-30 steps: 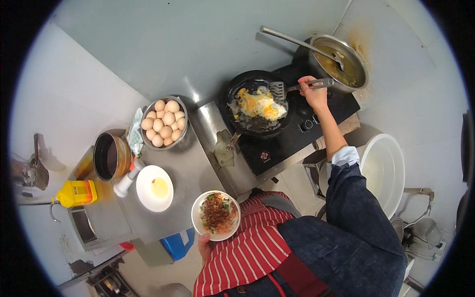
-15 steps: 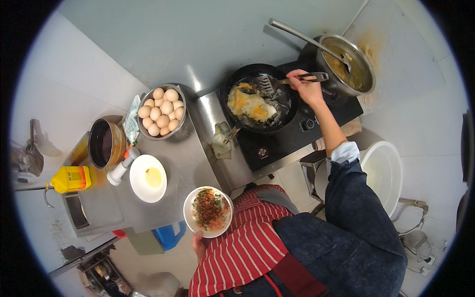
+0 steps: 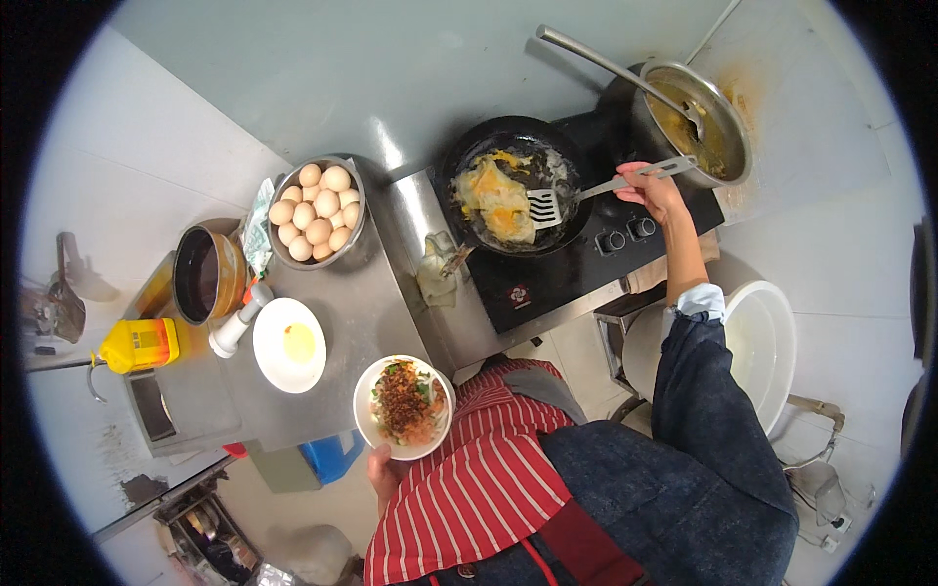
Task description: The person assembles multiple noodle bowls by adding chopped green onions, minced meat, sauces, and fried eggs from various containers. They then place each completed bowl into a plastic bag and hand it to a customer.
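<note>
My right hand (image 3: 653,192) is wrapped round the handle of a slotted metal spatula (image 3: 633,182). The spatula's head rests in a black frying pan (image 3: 510,129), against the right edge of a fried egg (image 3: 496,199) with broken yellow yolk. The pan sits on a black cooktop (image 3: 562,278). Down by the red striped apron, my left hand (image 3: 383,471) holds a white bowl (image 3: 362,415) from its lower edge; most of its fingers are hidden under it. Brown minced topping (image 3: 403,398), green bits and pale strands fill the bowl.
A steel pot (image 3: 738,146) of yellowish liquid with a ladle (image 3: 611,66) stands right of the pan. Leftward are a steel bowl (image 3: 356,240) of eggs, a white dish (image 3: 278,369) with a cracked egg, a brown pot (image 3: 230,278) and a yellow jug (image 3: 142,345).
My right hand has moved right and slightly down; the spatula came off the pan's far side to the egg's right edge. The egg has shifted and changed shape. The bowl moved slightly left and up.
</note>
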A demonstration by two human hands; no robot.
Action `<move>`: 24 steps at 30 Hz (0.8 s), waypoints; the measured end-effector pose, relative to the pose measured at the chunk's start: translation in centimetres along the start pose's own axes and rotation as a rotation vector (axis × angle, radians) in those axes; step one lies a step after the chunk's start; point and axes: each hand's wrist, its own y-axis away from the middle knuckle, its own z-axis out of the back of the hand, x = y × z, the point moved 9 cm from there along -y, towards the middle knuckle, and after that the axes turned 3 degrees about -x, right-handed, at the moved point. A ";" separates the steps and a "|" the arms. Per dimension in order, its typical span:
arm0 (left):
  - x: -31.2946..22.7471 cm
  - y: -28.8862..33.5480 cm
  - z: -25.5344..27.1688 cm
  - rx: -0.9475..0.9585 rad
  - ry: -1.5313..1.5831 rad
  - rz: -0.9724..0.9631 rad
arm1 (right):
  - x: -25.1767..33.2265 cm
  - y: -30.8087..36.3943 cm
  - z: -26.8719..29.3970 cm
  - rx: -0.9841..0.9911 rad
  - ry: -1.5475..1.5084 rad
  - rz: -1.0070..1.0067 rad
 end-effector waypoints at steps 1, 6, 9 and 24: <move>0.1 -0.1 0.1 0.004 0.003 0.001 | -0.6 0.2 0.1 -0.012 -0.019 -0.006; 1.0 -0.9 -0.3 0.086 0.100 0.011 | -4.1 -0.1 -3.6 0.025 -0.151 -0.017; 0.6 -1.2 -1.0 0.144 0.120 -0.030 | -5.2 -0.3 -5.3 0.027 -0.242 0.017; -1.8 -5.1 -6.6 0.268 0.098 -0.012 | -4.5 4.2 -3.4 -0.052 -0.369 0.066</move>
